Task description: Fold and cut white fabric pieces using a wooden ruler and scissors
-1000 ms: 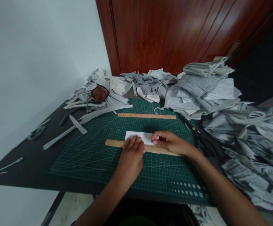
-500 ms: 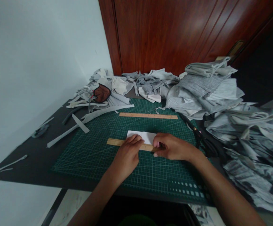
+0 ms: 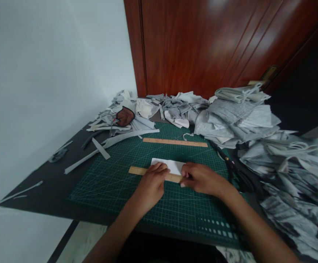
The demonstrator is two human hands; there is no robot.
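While the left hand [image 3: 152, 182] presses fingers down on the wooden ruler [image 3: 137, 170] and white piece [image 3: 176, 167], gripping nothing I can see, the right hand [image 3: 201, 178] curls at their right end; I can't tell whether it pinches either. Both things lie on the green cutting mat [image 3: 115, 190]. I expect the white piece to be light and pliant, best held by its edges, the ruler stiff and prone to slide. Compared with a second ago, the right thumb has moved to the ruler's near edge.
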